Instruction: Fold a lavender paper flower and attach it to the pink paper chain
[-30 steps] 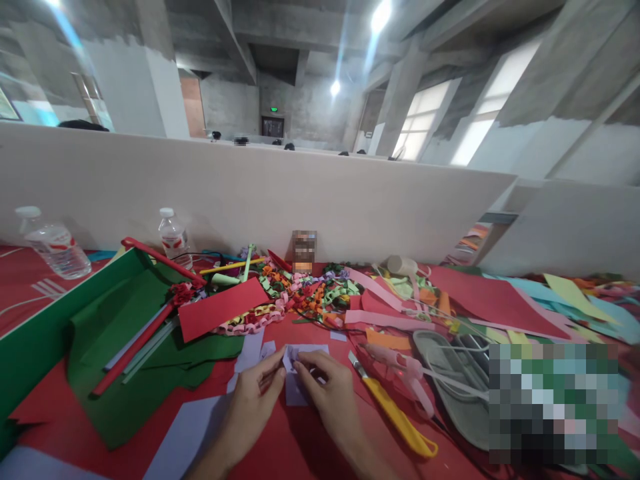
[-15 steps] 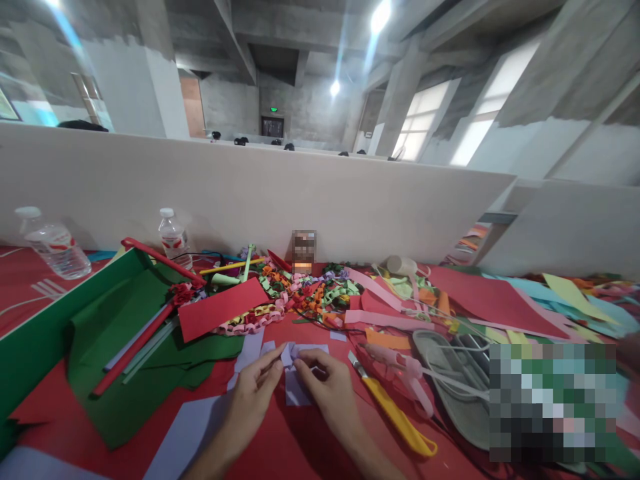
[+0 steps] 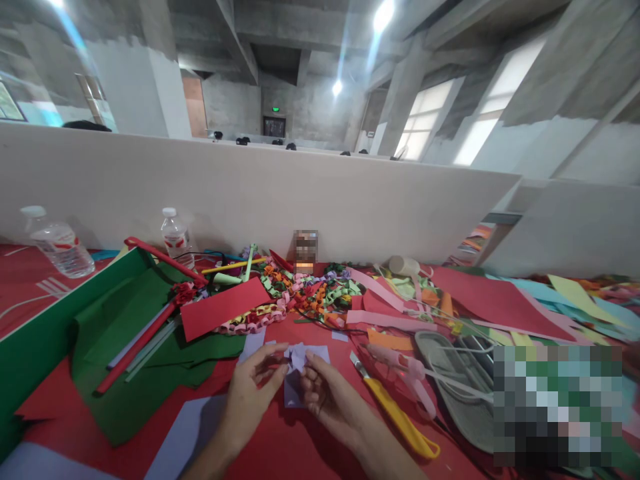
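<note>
A small folded piece of light purple paper [image 3: 299, 357] is pinched between the thumb and fingers of my right hand [image 3: 325, 393], its remaining fingers curled under. Just left of it is my left hand [image 3: 255, 383], thumb and forefinger apart at the piece's left edge; whether they touch it is hard to see. Beneath the hands lies a flat purple paper sheet [image 3: 294, 395], partly covered by my fingers. A yellow utility knife [image 3: 395, 413] with its blade out rests to the right of my right hand. Beyond it lies a pink glue gun [image 3: 413, 372].
Paper chains [image 3: 300, 293] heap up at the back. Green paper [image 3: 120, 373] and a green box wall [image 3: 45, 333] stand left. A grey tray [image 3: 450, 400] lies right. Two water bottles [image 3: 60, 247] stand before the white partition [image 3: 300, 193]. More purple paper [image 3: 190, 427] lies near my left forearm.
My left thumb and forefinger have spread from their pinch on the purple paper. My right hand has turned, showing its curled fingers, and still pinches the folded piece.
</note>
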Demonstrator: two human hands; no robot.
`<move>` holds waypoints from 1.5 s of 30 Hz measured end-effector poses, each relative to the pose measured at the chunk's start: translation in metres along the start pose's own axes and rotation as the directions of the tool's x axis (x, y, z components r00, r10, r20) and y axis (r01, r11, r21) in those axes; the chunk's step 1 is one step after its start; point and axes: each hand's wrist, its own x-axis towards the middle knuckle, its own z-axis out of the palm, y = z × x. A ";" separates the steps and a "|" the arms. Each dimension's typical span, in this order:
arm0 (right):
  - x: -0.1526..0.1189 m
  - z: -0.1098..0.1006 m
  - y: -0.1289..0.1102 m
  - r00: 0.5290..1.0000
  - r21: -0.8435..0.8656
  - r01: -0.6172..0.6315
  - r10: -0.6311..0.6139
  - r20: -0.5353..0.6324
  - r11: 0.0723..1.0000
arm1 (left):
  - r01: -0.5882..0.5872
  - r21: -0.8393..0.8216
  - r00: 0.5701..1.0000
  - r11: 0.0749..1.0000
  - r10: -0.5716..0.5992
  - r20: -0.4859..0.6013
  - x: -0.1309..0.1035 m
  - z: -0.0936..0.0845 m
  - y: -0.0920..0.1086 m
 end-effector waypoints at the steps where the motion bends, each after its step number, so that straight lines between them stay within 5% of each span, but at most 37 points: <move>1: -0.001 0.001 0.000 1.000 -0.010 0.003 -0.003 0.001 1.000 | -0.002 -0.008 1.000 1.000 0.002 0.012 0.000 0.000 0.001; 10: -0.002 0.002 0.003 0.997 -0.084 0.073 -0.076 -0.032 0.994 | -0.030 0.024 0.998 0.999 0.029 0.047 -0.003 0.000 -0.006; 23: -0.008 0.012 0.005 0.987 -0.225 0.150 -0.159 -0.023 0.963 | -0.252 0.447 0.956 0.858 0.294 -0.026 -0.005 -0.004 0.004; 30: -0.010 0.016 0.006 0.989 -0.246 0.145 -0.141 0.033 0.958 | -0.226 0.388 0.969 0.894 0.248 -0.006 -0.005 -0.002 0.005; 34: -0.010 0.017 0.006 0.983 -0.310 0.180 -0.182 0.024 0.934 | -0.024 0.188 0.999 0.982 0.029 -0.028 0.000 -0.003 0.006; 38: -0.008 0.017 0.005 0.943 -0.466 0.327 -0.318 0.100 0.822 | 0.154 -0.018 0.988 0.988 -0.155 -0.011 0.003 -0.004 0.007; 45: -0.007 0.013 0.010 0.799 -0.732 0.534 -0.536 0.273 0.423 | 0.212 -0.154 0.977 0.965 -0.207 0.049 0.004 -0.002 -0.003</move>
